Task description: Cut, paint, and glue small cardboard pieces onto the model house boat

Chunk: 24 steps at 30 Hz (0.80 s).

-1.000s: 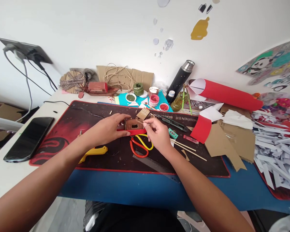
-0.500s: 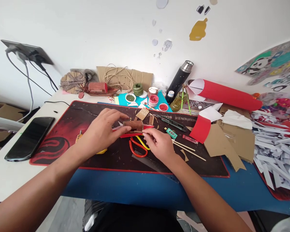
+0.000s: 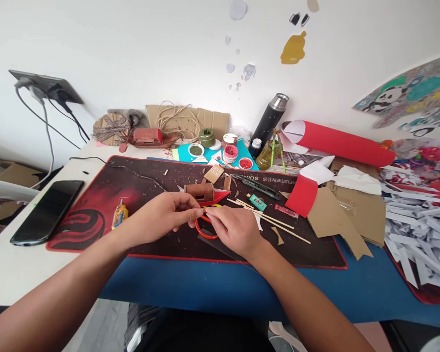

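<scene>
My left hand (image 3: 168, 218) and my right hand (image 3: 237, 230) meet over the middle of the dark mat (image 3: 161, 247). Thumb and fingers of both are pinched together around something tiny and brownish, mostly hidden by the fingertips. Just beyond them rests a small model boat (image 3: 220, 196) with a red hull and a brown rounded cabin (image 3: 201, 191); neither hand holds it. Below the fingers lie scissors (image 3: 200, 233) with red and yellow handles, partly covered by my right hand. A small yellow-and-blue object (image 3: 120, 215) is left of my left hand.
Thin wooden sticks (image 3: 278, 221), a green utility knife (image 3: 258, 187) and a teal packet (image 3: 256, 201) lie right of the boat. Open paint pots (image 3: 230, 154) stand behind. A phone (image 3: 46, 212) is at left; cardboard (image 3: 326, 215) and paper strips (image 3: 421, 234) at right.
Both hands have come off the boat and drawn nearer to me, their fingertips now together. The boat stays on the mat, more fully visible. The view has shifted slightly.
</scene>
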{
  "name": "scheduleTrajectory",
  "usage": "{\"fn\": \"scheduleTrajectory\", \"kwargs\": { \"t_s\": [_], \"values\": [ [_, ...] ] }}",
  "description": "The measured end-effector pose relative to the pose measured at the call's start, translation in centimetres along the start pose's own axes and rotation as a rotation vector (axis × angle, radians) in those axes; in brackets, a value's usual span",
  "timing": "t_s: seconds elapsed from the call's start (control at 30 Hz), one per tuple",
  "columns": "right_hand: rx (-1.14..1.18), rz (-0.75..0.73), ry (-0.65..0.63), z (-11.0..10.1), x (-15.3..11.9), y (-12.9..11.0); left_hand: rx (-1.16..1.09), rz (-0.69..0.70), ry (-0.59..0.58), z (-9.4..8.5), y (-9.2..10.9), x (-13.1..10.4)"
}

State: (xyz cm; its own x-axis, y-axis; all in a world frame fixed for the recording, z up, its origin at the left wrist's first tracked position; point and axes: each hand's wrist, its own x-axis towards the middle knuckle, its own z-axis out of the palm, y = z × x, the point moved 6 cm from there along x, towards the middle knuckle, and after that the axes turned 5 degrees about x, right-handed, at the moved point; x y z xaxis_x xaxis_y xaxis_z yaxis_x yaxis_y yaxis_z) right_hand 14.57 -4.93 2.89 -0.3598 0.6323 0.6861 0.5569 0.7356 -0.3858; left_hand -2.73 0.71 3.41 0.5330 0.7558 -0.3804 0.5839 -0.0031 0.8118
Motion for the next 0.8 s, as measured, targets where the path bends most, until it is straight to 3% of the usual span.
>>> {"fn": "scheduleTrajectory", "kwargs": {
  "t_s": [0.17, 0.23, 0.37, 0.53, 0.63, 0.8],
  "values": [
    [0.123, 0.112, -0.033, 0.4, -0.4, 0.6, -0.052, 0.025, 0.066, -0.2, 0.3, -0.6],
    [0.182, 0.190, -0.032, 0.6, -0.6, 0.9, -0.059, 0.023, 0.171, -1.8, -0.2, -1.5],
    [0.237, 0.263, -0.080, 1.6, -0.5, 0.7, -0.117, -0.004, 0.484, -6.5, -2.1, -4.2],
    [0.112, 0.115, -0.383, 5.6, 1.6, -2.5, -0.081, -0.020, 0.736, -10.1, -3.6, -7.4],
    [0.035, 0.038, -0.553, 8.3, 3.4, -4.8, -0.140, -0.053, 0.850, -10.7, -4.3, -8.9],
    [-0.063, 0.001, -0.684, 12.7, 5.3, -6.5, -0.243, -0.044, 0.933, -10.9, -5.9, -10.5]
  ]
}}
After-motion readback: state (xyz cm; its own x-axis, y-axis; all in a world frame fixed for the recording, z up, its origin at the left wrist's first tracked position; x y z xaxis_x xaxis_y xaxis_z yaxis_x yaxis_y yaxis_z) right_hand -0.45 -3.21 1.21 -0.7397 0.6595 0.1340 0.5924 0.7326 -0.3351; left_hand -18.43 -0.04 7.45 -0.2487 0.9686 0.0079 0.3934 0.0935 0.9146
